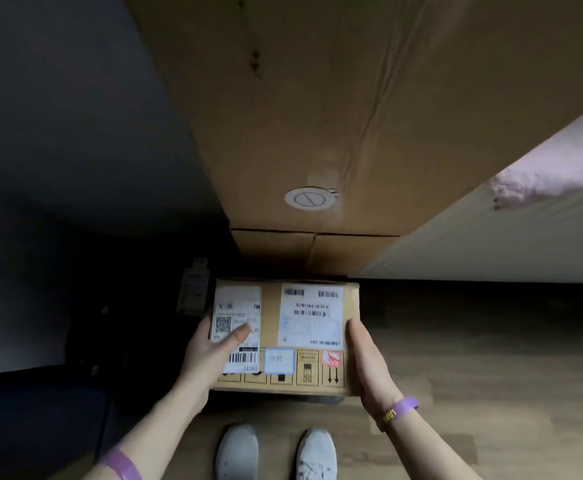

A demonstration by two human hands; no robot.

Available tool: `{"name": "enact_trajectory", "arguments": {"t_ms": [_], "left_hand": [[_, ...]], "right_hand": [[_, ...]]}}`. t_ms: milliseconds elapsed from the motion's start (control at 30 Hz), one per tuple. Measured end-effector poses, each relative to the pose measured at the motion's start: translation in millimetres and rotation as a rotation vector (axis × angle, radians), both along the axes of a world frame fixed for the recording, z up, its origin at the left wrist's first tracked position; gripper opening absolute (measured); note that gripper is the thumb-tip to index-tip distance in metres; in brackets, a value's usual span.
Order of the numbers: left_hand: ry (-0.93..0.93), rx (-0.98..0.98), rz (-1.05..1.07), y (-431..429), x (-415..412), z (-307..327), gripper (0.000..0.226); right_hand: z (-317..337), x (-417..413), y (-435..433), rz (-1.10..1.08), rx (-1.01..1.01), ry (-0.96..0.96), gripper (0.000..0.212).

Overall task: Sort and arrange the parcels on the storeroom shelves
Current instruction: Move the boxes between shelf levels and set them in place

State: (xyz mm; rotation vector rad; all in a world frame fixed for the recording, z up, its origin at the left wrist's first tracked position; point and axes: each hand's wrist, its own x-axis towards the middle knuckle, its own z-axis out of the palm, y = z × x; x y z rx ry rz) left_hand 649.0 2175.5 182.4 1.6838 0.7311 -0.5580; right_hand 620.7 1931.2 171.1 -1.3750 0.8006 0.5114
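Note:
A small brown cardboard parcel [271, 337] with two white shipping labels and a row of handling stickers is held level in front of me, above the floor. My left hand [210, 351] grips its left edge, thumb lying across the left label. My right hand [369, 362] presses flat against its right side, fingers straight. Directly behind and above the parcel stands a very large brown carton [318, 109] with a round white sticker low on its face.
A dark shelf or cabinet [58, 168] fills the left side. At the right a pale surface [491, 244] carries a pink cloth [553, 171]. Wooden floor [491, 375] lies below, with my two white shoes [276, 452] at the bottom.

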Motion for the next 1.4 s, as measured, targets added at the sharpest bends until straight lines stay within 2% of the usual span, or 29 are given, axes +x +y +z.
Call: {"name": "enact_trajectory", "arguments": {"t_ms": [133, 267, 500, 567, 633, 700, 900, 1167, 1400], "left_hand": [[0.012, -0.012, -0.06, -5.5, -2.2, -33.2, 0.066], [0.011, 0.013, -0.063, -8.4, -4.4, -48.8, 0.075], [0.04, 0.045, -0.055, -5.9, -3.9, -27.9, 0.072], [0.041, 0.031, -0.017, -4.3, -2.7, 0.6, 0.079], [0.051, 0.003, 0.008, -4.6, -1.0, 32.0, 0.082], [0.061, -0.038, 0.035, -3.8, 1.7, 78.5, 0.08], [0.019, -0.12, 0.057, 1.1, -2.3, 227.1, 0.069], [-0.13, -0.165, 0.122, 11.6, -16.7, 385.4, 0.061], [-0.435, -0.125, 0.295, 33.1, -105.1, 494.3, 0.044]], "right_hand": [[-38.9, -5.1, -3.4, 0.071, -0.022, 0.049, 0.052], [-54.8, -7.9, -4.7, 0.096, -0.106, 0.023, 0.042], [-30.8, -13.6, 1.6, 0.063, -0.231, 0.009, 0.029], [0.1, -8.1, 5.2, 0.115, -0.303, 0.008, 0.046], [34.7, 0.1, 8.1, 0.266, -0.474, -0.018, 0.066], [82.8, 9.7, 13.4, 0.39, -0.605, -0.07, 0.069], [236.8, 19.9, 49.3, 0.318, -0.411, -0.144, 0.064], [381.5, 23.3, 98.9, 0.39, -0.314, -0.309, 0.061], [470.4, -32.9, 129.5, 0.451, -0.096, -0.536, 0.051]]}}
